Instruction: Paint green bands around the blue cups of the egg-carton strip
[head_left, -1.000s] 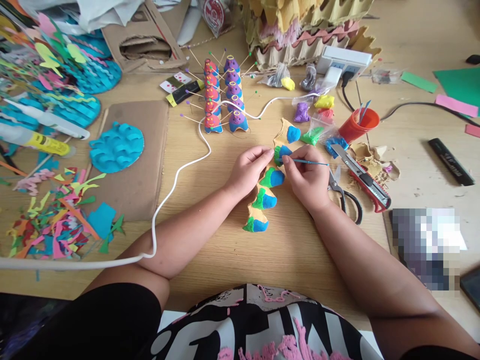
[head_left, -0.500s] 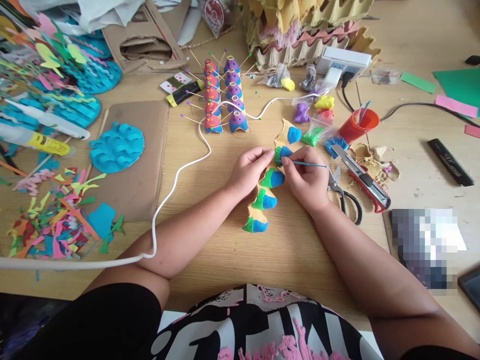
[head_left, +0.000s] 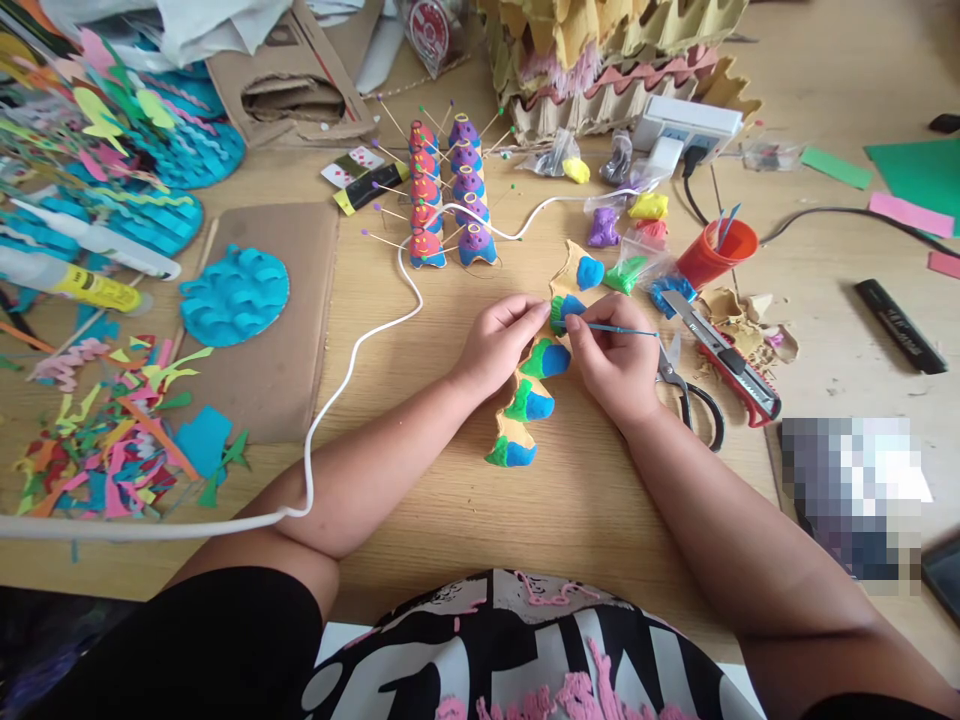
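An egg carton strip [head_left: 512, 429] lies on the table between my hands, its bumps partly covered in blue and green clay. The farthest bump carries only a blue patch. My left hand [head_left: 501, 345] pinches the strip's left edge near the second bump from the far end. In my right hand [head_left: 619, 360] is a thin blue clay tool [head_left: 619, 329], gripped like a pen, its tip at the green and blue clay of that same bump. Fingers hide part of this bump. Beyond stand two finished strips, one red and blue [head_left: 426, 200], one purple and blue [head_left: 469, 190].
Right of my hands lie scissors [head_left: 686, 390], a utility knife [head_left: 724, 360] and a red cup [head_left: 718, 252]. Bagged clay [head_left: 626, 270] sits beyond them. A white cable [head_left: 360, 350] crosses my left forearm. Paper scraps [head_left: 112, 430] and a blue disc [head_left: 234, 295] are left.
Almost nothing differs. My right hand and the tool have shifted very slightly to the right; my left hand keeps its place on the strip.
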